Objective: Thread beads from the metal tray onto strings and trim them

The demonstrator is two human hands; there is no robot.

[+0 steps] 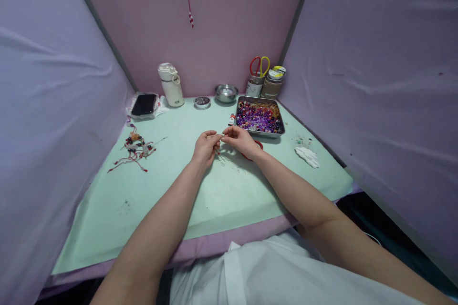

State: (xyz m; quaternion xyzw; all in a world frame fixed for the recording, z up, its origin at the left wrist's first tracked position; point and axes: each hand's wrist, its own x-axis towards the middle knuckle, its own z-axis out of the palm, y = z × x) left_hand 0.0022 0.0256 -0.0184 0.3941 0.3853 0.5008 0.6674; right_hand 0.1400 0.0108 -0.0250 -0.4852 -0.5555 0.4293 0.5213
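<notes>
Over the middle of the table, my left hand (206, 147) and my right hand (242, 140) meet fingertip to fingertip, both closed in a pinch. A tiny pale piece (222, 136) shows between them, too small to name. Thin cord strands with a red bit (218, 152) hang below my left fingers. Under my right wrist lies a red looped handle (258, 144), mostly covered by the arm. Just beyond my right hand stands a metal tray (266, 135) heaped with purple, red and dark beads (258, 118).
Beaded bracelets with red cords (135, 147) lie at left. Along the back are a phone (144, 104), a white bottle (171, 86), a small bead dish (202, 102), a steel bowl (226, 94), scissors (259, 65) and a jar (274, 83). A white glove (307, 157) lies right.
</notes>
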